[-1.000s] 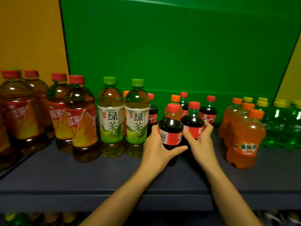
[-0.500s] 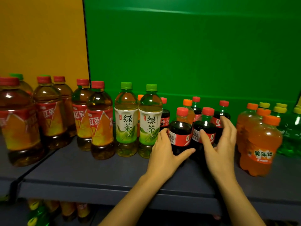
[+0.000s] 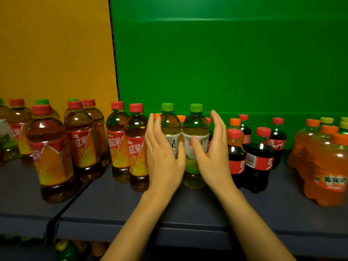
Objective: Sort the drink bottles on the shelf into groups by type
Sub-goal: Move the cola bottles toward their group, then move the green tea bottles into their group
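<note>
The dark shelf (image 3: 113, 200) runs before green and yellow panels. Both hands have left the cola bottles (image 3: 259, 159): left hand (image 3: 162, 159) and right hand (image 3: 211, 157), each grip wide, now flank the two green tea bottles (image 3: 195, 132), next group to shift

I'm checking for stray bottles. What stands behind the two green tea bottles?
Behind the green tea bottles, two orange caps and a red cap peek out. The tea bottles and both open hands cover the bottles under those caps, so their types stay unconfirmed.
</note>
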`<action>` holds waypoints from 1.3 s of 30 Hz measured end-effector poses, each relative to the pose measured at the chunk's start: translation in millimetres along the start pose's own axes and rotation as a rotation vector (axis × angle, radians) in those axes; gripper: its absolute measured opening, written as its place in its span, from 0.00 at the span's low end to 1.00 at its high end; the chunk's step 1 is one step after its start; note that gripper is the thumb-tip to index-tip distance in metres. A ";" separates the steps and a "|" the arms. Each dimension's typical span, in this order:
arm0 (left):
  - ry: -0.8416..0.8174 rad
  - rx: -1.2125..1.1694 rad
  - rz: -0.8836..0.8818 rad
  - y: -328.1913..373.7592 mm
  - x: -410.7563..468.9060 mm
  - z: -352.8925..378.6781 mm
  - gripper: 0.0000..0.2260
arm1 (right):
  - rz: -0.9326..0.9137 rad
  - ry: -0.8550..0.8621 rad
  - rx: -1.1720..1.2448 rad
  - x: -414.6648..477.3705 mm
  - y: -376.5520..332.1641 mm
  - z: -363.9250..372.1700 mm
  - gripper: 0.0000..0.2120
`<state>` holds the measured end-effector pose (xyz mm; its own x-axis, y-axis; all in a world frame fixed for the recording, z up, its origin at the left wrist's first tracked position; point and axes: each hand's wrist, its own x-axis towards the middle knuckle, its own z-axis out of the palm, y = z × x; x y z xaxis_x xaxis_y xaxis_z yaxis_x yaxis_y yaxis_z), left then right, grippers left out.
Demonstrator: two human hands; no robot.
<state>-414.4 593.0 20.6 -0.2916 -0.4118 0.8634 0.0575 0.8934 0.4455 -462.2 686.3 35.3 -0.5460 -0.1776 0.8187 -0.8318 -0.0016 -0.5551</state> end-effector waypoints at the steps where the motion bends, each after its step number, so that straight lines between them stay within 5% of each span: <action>1: -0.031 -0.001 0.004 0.5 1.4 2.3 0.32 | 0.024 -0.005 -0.006 0.4 3.5 6.2 0.32; 7: -0.103 -0.019 -0.008 0.4 6.5 11.5 0.34 | 0.204 0.028 0.109 -4.3 24.9 26.2 0.36; 12: -0.081 -0.065 -0.008 -2.7 9.9 14.1 0.35 | 0.364 -0.016 0.172 -8.5 34.3 28.3 0.28; 21: 0.028 -0.127 0.025 -9.4 8.6 21.8 0.33 | 0.316 -0.025 0.209 -17.1 28.1 18.7 0.25; 39: -0.102 -0.154 -0.218 -6.6 -4.6 19.0 0.40 | 0.232 -0.079 0.237 -42.9 -9.4 -13.1 0.30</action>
<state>-431.6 592.5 9.2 -0.4069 -0.5644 0.7182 0.1247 0.7446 0.6558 -432.3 706.8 7.4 -0.7006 -0.2758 0.6581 -0.6352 -0.1790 -0.7513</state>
